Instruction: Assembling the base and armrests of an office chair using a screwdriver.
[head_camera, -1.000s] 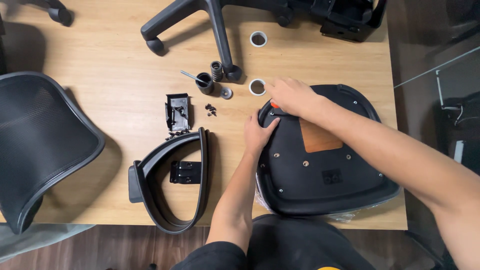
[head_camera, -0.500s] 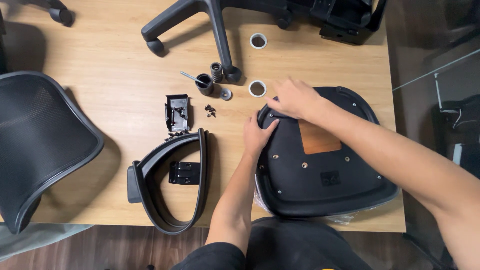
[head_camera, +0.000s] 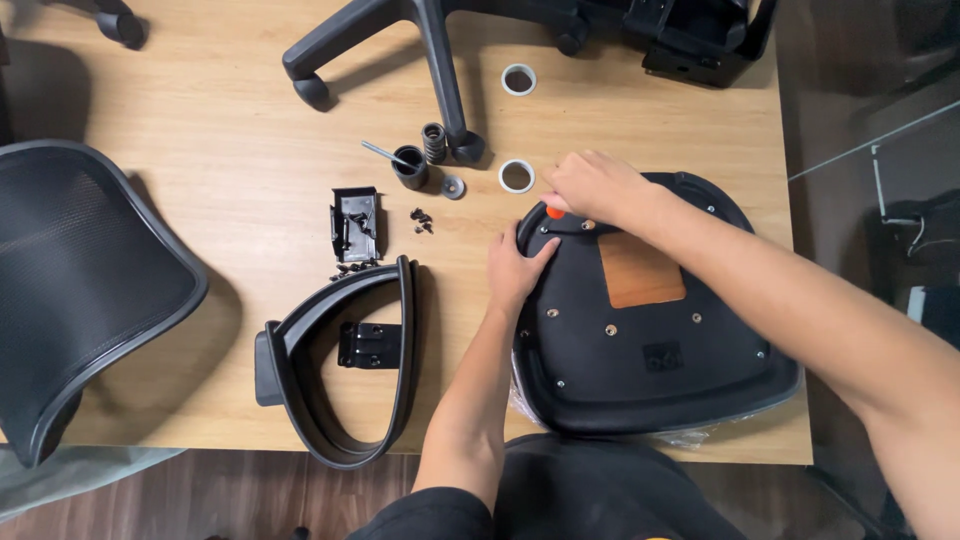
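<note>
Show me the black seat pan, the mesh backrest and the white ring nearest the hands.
Black seat pan (head_camera: 650, 370), head view: its flat underside.
Mesh backrest (head_camera: 80, 270), head view: middle of the mesh.
White ring (head_camera: 517, 176), head view: its rim.

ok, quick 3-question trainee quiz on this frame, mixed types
1. True or false: the left hand rests flat on the edge of the black seat pan.
2. What colour is the small item under the right hand?
3. The loose screws lie: A) on the seat pan, B) on the table beside the small black bracket, C) inside the armrest loop.

Key: 1 true. 2 orange. 3 B.
</note>
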